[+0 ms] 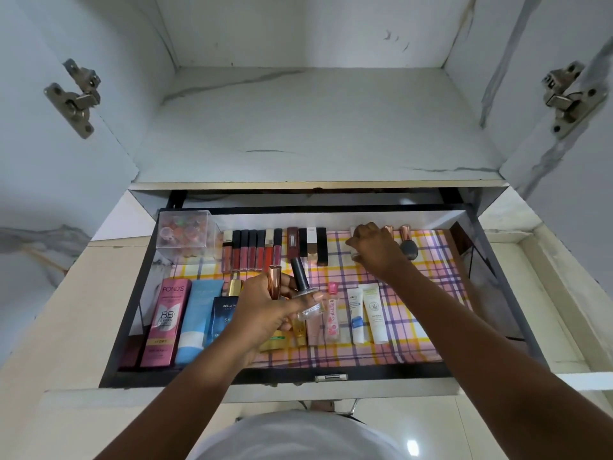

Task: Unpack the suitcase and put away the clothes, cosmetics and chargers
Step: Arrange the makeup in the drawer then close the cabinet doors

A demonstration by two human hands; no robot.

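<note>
- Down in the pulled-out drawer (132,330), the pink carton (165,322) at the front left reads "POND'S" and "BB+ CREAM"; beside it lies a blue and white tube (195,322), then a dark blue box (220,318) showing "BELLA".
- Further right, a small pink bottle (332,315) reads "Gulabari"; the print on the two white tubes (366,315) next to it is too small to read.
- The left hand (265,313) grips a rose-gold capped bottle (274,282) and a black-capped clear bottle (303,290) together, above the front row.
- The right hand (376,249) reaches to the back row, fingers curled round a small clear item (354,252), mostly hidden.
- Along the back wall lie lip glosses (250,250), dark lipstick cases (310,244), two rose-gold caps (396,231) and a clear plastic box (185,234) of small colourful bits.
- Bare checked liner (424,293) shows at the right side and along the front edge.
- Above, the cupboard shelf (315,127) sits between two open doors with metal hinges (74,96).
</note>
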